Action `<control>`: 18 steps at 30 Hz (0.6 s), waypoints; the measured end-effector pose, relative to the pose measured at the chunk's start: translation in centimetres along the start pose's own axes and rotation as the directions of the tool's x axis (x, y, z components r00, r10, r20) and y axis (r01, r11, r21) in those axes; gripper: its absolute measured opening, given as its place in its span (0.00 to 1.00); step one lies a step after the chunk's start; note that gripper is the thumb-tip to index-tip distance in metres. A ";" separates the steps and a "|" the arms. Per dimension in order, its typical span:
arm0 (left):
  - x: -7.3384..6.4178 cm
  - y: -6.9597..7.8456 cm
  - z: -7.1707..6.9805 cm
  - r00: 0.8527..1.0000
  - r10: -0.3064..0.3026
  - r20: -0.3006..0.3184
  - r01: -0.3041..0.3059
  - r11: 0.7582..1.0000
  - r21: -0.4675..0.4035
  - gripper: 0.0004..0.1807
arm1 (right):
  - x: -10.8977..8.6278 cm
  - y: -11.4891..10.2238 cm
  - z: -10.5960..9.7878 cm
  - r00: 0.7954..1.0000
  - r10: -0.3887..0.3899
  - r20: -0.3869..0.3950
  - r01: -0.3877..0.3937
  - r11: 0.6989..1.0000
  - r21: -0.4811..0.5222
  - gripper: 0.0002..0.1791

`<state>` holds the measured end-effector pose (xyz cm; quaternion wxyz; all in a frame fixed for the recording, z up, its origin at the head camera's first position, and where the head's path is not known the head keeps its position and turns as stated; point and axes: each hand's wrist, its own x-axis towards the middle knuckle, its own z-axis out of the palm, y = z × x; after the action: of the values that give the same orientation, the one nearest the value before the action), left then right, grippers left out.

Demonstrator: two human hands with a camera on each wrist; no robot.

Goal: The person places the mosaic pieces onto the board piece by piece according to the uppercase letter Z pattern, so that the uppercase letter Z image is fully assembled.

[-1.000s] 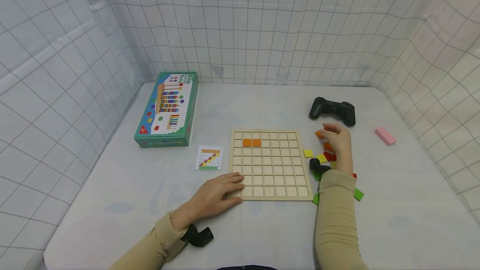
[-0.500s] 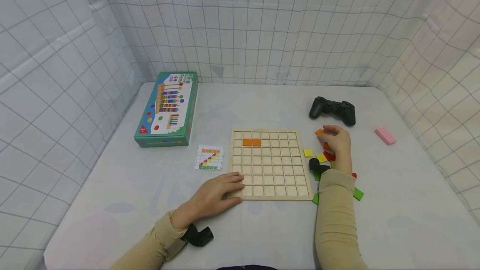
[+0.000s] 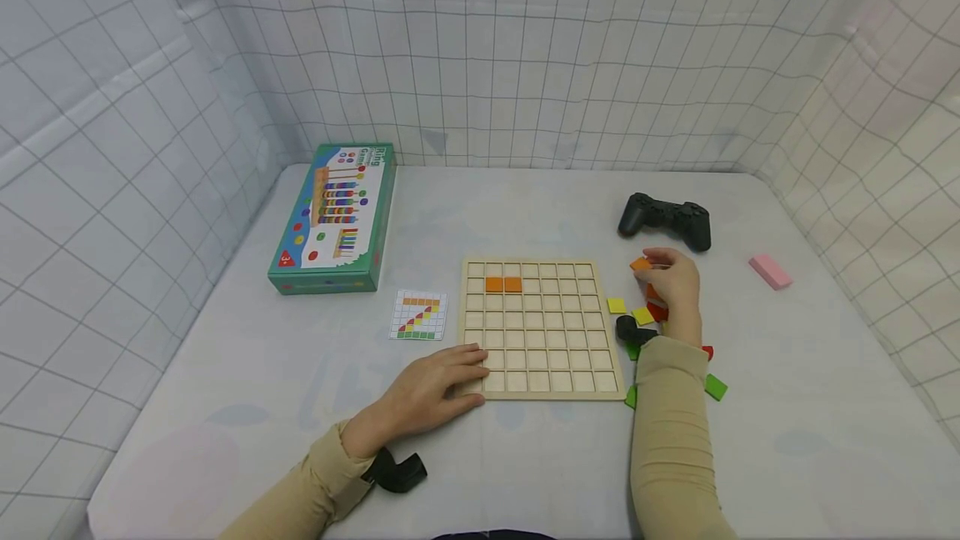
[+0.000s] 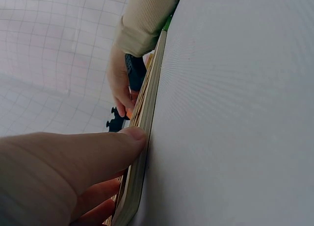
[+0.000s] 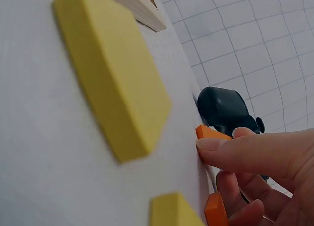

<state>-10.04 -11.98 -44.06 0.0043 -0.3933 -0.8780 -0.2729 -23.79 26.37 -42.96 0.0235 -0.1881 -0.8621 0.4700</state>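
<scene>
My left hand rests at the near left corner of a wooden grid board. Its fingers lie over the left edge, and in the left wrist view the thumb presses against the board's side. Two orange tiles sit side by side in the second row. Right of the board, my right hand pinches another orange tile, with the thumb on it in the right wrist view. A further orange tile lies under the curled fingers. Yellow tiles, red tiles and green tiles lie around the wrist, partly hidden.
A pattern card lies left of the board, beside a green game box. Behind my right hand is a black game controller. A pink block lies farther right. Gridded white cloth walls enclose the table.
My right hand has shifted very slightly, and the orange tile at its fingertips has turned and moved a little. The left hand and the board have stayed put.
</scene>
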 end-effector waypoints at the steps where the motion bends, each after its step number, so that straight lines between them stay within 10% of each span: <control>1: 0.0 0.0 0.0 1.000 0.001 -0.001 -0.001 1.000 0.000 0.21 | 0.0 0.0 0.0 1.000 -0.002 0.004 0.002 1.000 -0.007 0.25; 9: 0.0 -0.2 0.1 1.000 0.017 -0.017 -0.017 1.000 0.002 0.21 | -0.3 -1.3 0.2 0.993 -0.096 0.068 0.097 0.995 -0.007 0.23; 18: -0.1 -0.2 0.2 1.000 0.019 -0.021 -0.019 1.000 0.001 0.21 | -1.6 -4.9 1.3 0.928 -0.281 0.244 0.279 0.959 0.044 0.19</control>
<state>-10.11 -12.04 -44.33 0.0163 -0.3988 -0.8741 -0.2767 -24.04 22.36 -39.48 -0.0168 -0.0028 -0.8742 0.4852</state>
